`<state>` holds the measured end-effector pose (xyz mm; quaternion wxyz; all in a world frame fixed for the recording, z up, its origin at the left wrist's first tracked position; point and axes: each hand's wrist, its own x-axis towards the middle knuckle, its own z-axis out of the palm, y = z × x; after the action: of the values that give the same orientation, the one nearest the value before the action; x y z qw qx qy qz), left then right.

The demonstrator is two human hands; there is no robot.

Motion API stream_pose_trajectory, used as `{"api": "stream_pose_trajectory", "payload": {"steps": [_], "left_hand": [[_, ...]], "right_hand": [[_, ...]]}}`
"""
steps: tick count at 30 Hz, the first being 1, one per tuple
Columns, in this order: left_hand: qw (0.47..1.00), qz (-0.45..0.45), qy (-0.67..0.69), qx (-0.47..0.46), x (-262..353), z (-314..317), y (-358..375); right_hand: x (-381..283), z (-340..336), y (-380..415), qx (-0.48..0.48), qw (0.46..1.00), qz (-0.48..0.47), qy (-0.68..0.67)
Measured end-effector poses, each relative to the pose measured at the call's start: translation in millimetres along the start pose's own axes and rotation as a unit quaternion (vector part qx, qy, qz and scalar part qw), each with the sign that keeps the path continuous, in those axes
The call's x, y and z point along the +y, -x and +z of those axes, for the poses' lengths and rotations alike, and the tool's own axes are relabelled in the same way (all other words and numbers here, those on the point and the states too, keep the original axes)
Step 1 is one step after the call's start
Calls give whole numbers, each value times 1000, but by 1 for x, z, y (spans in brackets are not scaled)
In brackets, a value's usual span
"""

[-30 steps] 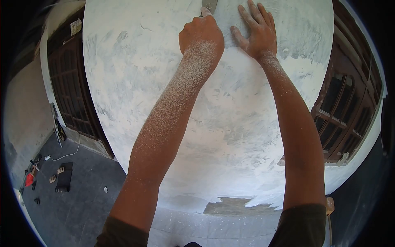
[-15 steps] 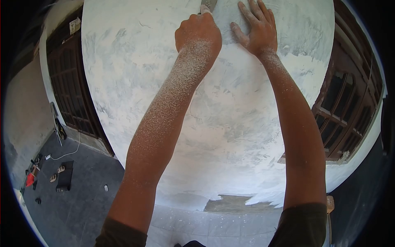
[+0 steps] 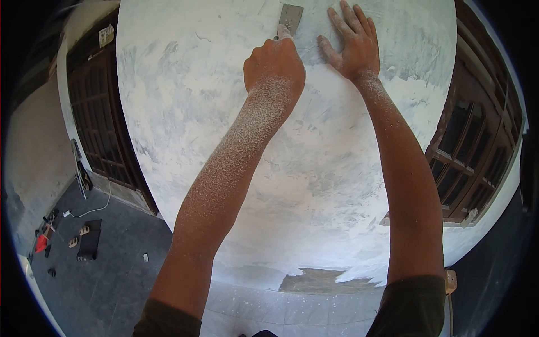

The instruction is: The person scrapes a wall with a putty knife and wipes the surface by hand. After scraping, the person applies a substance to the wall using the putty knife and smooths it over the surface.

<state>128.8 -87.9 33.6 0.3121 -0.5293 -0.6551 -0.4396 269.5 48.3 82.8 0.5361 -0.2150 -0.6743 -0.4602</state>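
Observation:
A white, patchy plastered wall (image 3: 314,168) fills the middle of the view. My left hand (image 3: 274,63) is closed around the handle of a metal scraper (image 3: 289,18), whose flat blade lies against the wall near the top. White dust covers my left forearm. Just right of the blade, my right hand (image 3: 352,44) rests flat on the wall with its fingers spread and holds nothing.
Dark wooden doors (image 3: 98,123) stand to the left of the wall and a dark window frame (image 3: 477,151) to the right. A bare brown patch (image 3: 317,279) shows low on the wall. Small tools, a cable and sandals (image 3: 76,238) lie on the grey floor at lower left.
My left hand has come down a little with the scraper, so the whole blade now shows against the wall. My right hand has stayed pressed in the same spot.

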Motion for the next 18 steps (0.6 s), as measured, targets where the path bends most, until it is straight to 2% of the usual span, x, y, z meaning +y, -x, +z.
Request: {"api": "stream_pose_trajectory", "payload": {"steps": [5, 7, 9, 14, 16, 18], "left_hand": [[999, 2, -24, -21, 9, -16, -27], [999, -5, -24, -38, 10, -16, -21], [999, -17, -32, -11, 10, -11, -4], [998, 0, -39, -54, 10, -23, -15], [999, 32, -34, -13, 9, -26, -26], [999, 18, -40, -17, 7, -21, -14]], "right_hand": [[1, -1, -1, 1, 1000, -1, -6], [1, 0, 0, -2, 1000, 1, -8], [2, 0, -1, 0, 1000, 0, -9], [1, 0, 2, -3, 1000, -4, -6], [1, -1, 0, 1, 1000, -1, -10], [2, 1, 2, 1, 1000, 0, -10]]}}
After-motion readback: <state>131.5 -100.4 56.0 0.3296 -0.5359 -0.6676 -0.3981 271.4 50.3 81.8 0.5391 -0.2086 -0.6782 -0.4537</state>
